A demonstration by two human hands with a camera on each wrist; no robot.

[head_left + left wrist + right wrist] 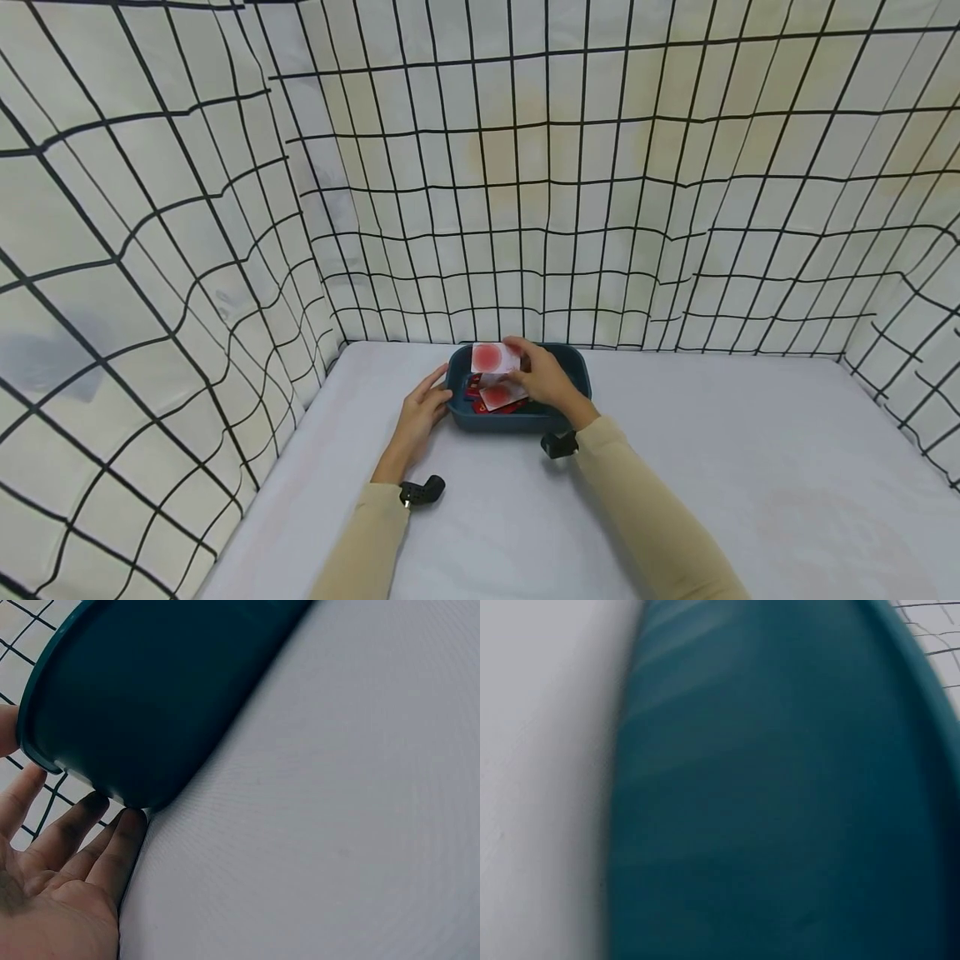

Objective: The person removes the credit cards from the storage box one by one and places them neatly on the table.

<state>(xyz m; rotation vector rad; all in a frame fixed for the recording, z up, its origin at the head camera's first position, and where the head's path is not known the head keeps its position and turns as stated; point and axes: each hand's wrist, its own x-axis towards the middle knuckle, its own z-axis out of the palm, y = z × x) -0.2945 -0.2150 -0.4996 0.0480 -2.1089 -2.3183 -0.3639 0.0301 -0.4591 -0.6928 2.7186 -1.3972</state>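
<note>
A dark teal plastic bin stands at the far side of the white table. My right hand reaches over it and pinches a white card with a red round blot, held above the bin. A similar white and red card lies inside, on top of red packs whose kind I cannot tell. At the bin's left end, my left hand touches the outer wall with fairly straight fingers. In the right wrist view, the bin wall fills most of the picture, and the hand is hidden.
Black netting over white sheeting rises behind the table and along both sides. The bin stands close to the back netting. White tabletop extends to the right and in front. Each wrist carries a small black camera.
</note>
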